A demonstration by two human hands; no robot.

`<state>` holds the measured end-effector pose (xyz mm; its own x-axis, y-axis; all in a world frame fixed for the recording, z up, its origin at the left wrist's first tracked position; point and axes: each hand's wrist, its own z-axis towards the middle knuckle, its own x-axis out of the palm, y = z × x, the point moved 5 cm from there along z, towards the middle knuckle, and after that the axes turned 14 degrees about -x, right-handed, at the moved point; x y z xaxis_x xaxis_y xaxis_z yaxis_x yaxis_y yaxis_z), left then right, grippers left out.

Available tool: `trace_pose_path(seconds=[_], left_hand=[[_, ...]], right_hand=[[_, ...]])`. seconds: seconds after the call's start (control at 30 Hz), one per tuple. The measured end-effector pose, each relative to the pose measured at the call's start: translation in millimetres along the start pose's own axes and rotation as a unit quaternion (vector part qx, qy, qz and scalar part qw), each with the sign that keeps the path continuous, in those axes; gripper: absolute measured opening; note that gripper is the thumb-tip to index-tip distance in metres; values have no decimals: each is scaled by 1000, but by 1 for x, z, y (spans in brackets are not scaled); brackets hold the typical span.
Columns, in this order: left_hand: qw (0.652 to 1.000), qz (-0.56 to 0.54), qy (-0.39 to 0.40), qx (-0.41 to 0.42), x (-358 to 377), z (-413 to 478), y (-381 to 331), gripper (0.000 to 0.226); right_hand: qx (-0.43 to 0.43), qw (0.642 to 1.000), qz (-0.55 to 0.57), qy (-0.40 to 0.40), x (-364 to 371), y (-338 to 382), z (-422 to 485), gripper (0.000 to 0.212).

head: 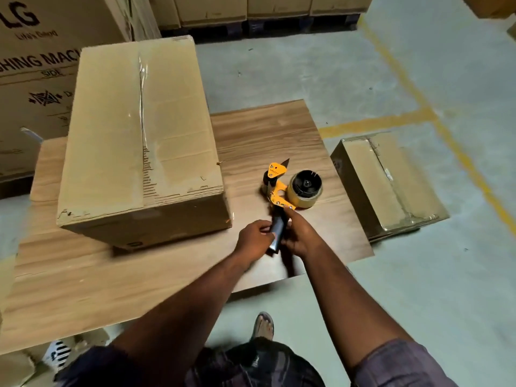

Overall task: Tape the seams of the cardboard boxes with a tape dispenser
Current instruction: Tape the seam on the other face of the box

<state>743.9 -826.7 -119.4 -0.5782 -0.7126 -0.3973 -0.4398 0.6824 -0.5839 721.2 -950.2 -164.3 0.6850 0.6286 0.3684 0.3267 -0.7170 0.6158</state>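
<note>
A large cardboard box (139,135) stands on a low wooden table (265,129), with clear tape running along its top centre seam. To its right lies a yellow tape dispenser (279,188) with a roll of tape (305,188), resting on the table. Both hands meet at its dark handle (277,233). My left hand (255,238) grips the handle from the left, and my right hand (298,233) holds it from the right, with fingers reaching up to the yellow frame.
A smaller taped cardboard box (391,185) sits on the floor right of the table. Big printed cartons (36,79) stand at the left and more boxes line the back wall (251,7). Yellow floor lines (391,121) cross the concrete. My sandalled foot (262,326) is below the table's edge.
</note>
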Motion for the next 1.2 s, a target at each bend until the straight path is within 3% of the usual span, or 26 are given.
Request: trace_pose_path(seconds=[0.17, 0.3, 0.5, 0.67, 0.87, 1.03, 1.2], left_hand=[[994, -62, 82, -39, 14, 5, 10, 37], [975, -147, 132, -99, 11, 2, 6, 15], [935, -305, 75, -167, -7, 2, -11, 12], [875, -441, 90, -177, -20, -7, -39, 12], [794, -575, 158, -117, -55, -52, -103, 34], [793, -569, 206, -68, -96, -93, -128, 55], [791, -564, 237, -11, -126, -116, -117, 24]], right_hand=[[6, 998, -62, -6, 6, 5, 6, 39], [34, 995, -92, -3, 1, 9, 4, 43], [32, 992, -123, 0, 2, 13, -5, 43], [-63, 990, -125, -5, 19, 40, -26, 43], [-221, 955, -195, 28, 49, 105, -84, 47], [-336, 899, -276, 49, 71, 128, -125, 57], [-401, 868, -280, 91, 85, 136, -153, 37]])
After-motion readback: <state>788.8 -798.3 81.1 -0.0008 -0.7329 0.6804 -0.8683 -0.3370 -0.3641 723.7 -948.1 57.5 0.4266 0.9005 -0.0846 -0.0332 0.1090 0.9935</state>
